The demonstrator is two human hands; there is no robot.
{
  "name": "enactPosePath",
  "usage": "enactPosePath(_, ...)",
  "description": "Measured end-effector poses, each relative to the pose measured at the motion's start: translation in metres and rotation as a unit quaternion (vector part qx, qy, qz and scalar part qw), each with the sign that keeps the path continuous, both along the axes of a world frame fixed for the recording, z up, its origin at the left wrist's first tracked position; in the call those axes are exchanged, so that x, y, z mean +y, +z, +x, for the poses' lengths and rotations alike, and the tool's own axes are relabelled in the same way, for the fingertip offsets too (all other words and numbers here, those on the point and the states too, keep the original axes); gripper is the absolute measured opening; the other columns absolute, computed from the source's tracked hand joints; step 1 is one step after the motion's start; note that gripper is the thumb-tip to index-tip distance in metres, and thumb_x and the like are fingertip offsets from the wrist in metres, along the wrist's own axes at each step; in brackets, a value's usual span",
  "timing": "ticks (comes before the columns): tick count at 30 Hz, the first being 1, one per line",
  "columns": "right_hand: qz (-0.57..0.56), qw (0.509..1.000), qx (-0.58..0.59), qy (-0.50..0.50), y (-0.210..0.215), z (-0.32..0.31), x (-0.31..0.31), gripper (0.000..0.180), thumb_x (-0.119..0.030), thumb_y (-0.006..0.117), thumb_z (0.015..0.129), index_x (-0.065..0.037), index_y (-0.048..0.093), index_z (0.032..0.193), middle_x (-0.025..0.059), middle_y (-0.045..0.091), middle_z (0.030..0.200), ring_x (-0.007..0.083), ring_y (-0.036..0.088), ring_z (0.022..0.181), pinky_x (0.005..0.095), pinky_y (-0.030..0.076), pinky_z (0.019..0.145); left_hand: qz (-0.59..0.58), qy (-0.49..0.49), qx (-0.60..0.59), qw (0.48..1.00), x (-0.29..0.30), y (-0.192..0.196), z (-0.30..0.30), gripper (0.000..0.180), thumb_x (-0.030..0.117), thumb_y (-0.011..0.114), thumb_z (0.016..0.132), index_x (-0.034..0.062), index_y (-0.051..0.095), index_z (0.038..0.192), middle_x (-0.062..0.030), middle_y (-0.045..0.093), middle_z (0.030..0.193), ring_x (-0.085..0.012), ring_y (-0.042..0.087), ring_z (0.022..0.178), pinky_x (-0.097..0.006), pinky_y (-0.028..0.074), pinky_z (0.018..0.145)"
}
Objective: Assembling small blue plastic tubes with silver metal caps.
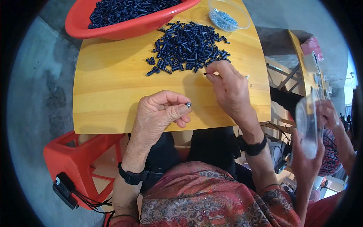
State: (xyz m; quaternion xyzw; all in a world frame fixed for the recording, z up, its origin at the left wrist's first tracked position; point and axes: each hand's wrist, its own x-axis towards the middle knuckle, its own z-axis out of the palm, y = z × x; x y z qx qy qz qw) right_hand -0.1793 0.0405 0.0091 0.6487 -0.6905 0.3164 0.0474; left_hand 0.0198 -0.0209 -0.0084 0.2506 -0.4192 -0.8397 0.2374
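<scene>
My left hand [160, 111] is closed above the table's near edge. Its thumb and forefinger pinch a small black plastic part [188, 104] with a shiny centre in its end. Farther right, my right hand [230, 85] is closed too, pinching a tiny dark piece [205, 73] at the near side of the pile; its exact kind is too small to tell. The pile of short black cylindrical parts [189, 47] lies loose on the yellow wooden table [109, 94].
A red basin [113, 34] full of similar black parts stands at the back left. A clear tub [244, 25] at the back right holds small silvery pieces. Left below the table is a red stool [72, 159]. At right, another person's hands [308, 159] hold a clear plastic container [308, 117].
</scene>
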Motion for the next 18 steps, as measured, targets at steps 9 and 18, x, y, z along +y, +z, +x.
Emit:
enactPosePath(9,0.065,0.957,-0.261,0.105,0.033,0.035,0.027,0.009,0.002,0.061,0.081,-0.001,0.058,0.089,0.0121,0.061,0.078,0.0251,0.063,0.068,0.0318,0.049,0.06,-0.017,0.009,-0.006,1.0,0.002,0.001,-0.002,0.014,0.005,0.065,0.086,-0.0022,0.063,0.097,-0.007,0.065,0.075,-0.0091,0.061,0.063,-0.02,0.05,0.059)
enactPosePath(18,0.076,0.953,-0.275,0.097,0.028,0.04,0.027,0.009,0.002,0.061,0.08,-0.001,0.06,0.089,0.0125,0.061,0.08,0.0278,0.063,0.073,0.0338,0.05,0.062,-0.025,0.01,-0.014,1.0,0.005,0.002,-0.002,0.011,0.004,0.063,0.086,-0.0025,0.062,0.096,-0.0055,0.064,0.074,-0.0077,0.06,0.064,-0.019,0.05,0.058)
